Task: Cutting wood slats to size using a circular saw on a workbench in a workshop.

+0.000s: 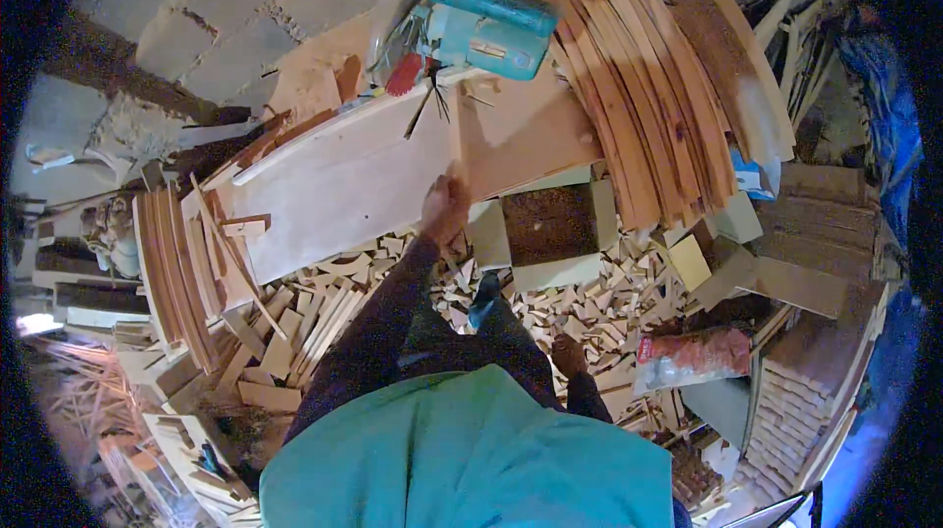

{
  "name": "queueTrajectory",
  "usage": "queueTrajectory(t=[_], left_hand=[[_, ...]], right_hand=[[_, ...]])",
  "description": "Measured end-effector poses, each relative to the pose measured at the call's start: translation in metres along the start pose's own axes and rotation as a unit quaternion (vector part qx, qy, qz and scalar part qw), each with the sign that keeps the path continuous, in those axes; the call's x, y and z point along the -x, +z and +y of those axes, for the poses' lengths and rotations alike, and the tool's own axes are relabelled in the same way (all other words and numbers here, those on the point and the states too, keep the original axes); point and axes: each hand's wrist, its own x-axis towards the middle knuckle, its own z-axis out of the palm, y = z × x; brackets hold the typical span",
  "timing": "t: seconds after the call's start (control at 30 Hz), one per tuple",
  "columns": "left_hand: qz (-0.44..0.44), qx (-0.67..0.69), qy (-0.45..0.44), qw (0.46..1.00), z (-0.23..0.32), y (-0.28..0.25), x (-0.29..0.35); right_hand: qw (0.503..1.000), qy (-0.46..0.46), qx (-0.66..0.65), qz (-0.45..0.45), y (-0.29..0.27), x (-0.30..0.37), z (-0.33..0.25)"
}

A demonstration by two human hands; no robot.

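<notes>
1 hand [447, 208] (the left) is beside the white board [339, 174].

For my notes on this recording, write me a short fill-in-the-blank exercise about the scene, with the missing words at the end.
1. The ____ hand is by the pale board.
2. The stacked long boards lie to the ____ of the machine.
3. The open box is ____ (nearer to / farther from) the shirt than the machine.
4. The other hand is ____ (touching / apart from) the bag.

Missing words: left; right; nearer to; apart from.
</notes>
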Motion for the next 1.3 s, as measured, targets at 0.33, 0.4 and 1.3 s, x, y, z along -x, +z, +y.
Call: queueTrajectory(t=[0.33,0.4,1.3], left_hand=[[-0.123,-0.017,0.109,0.986,-0.003,0.112,-0.018],[-0.136,0.118,0.045,0.983,0.031,0.091,0.006],[-0.056,-0.147,0.124,0.98,-0.068,-0.096,-0.025]], right_hand=[[0.967,0.024,-0.145,0.208,-0.014,-0.027,-0.008],[0.954,0.037,-0.08,0.288,-0.026,-0.038,-0.005],[0.904,-0.022,-0.415,0.099,-0.076,-0.44,-0.27]])
